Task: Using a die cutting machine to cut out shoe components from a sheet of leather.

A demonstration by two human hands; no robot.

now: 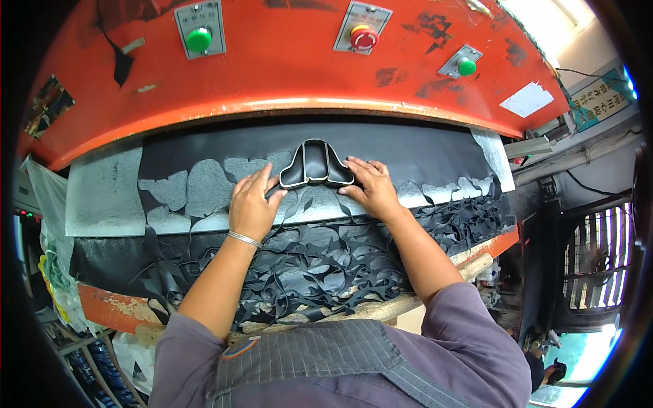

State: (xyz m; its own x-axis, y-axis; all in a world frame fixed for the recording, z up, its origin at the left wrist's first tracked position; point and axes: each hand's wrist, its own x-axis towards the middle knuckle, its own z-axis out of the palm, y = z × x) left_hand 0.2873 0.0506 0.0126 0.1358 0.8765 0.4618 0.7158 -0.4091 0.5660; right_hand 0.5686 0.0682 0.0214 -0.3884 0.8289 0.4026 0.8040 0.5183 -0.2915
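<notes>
A bell-shaped metal cutting die (317,181) with two inner dividers stands on a black leather-like sheet (422,151). My left hand (252,207) holds the die's left end, thumb and fingers against its outer wall. At the opposite end, my right hand (373,192) grips the wall, thumb toward me and fingers farther back. Nearer me, the sheet has cut-out openings that show the pale grey cutting board (102,194) beneath. Thin strips of the sheet run between these openings. The undersides of my fingertips are hidden.
Beyond the sheet spans a red press beam (272,71) with a green button (198,40), a red stop button (364,39) and a smaller green button (466,66). Tangled black offcuts (326,262) hang before me, above a wooden bar (384,309). Plastic bags (58,251) hang at left.
</notes>
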